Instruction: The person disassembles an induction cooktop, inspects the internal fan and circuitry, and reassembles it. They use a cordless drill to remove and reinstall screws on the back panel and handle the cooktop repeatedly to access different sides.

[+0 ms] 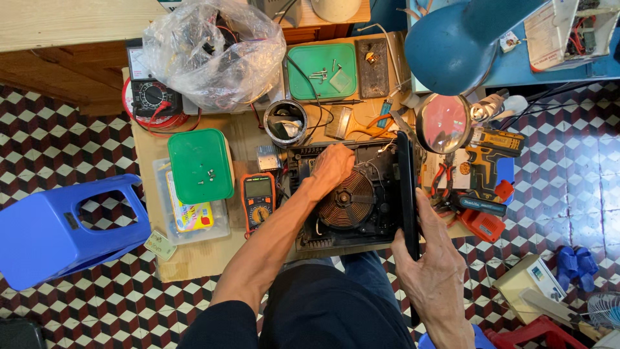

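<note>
Holding: right hand (434, 271) is gripping lid (407, 187), mid-frame.
Left hand (331, 167): pressing fingers into cooker (349, 200).
Risk: lid's probably slipping, crushing fingers.

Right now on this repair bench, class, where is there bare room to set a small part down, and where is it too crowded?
Bare cardboard shows along the near-left edge, below the clear box and orange meter. The green tray holds only a few screws. The right side is crowded: magnifier, drill, pliers. The left hand and right hand occupy the opened cooker.
</note>
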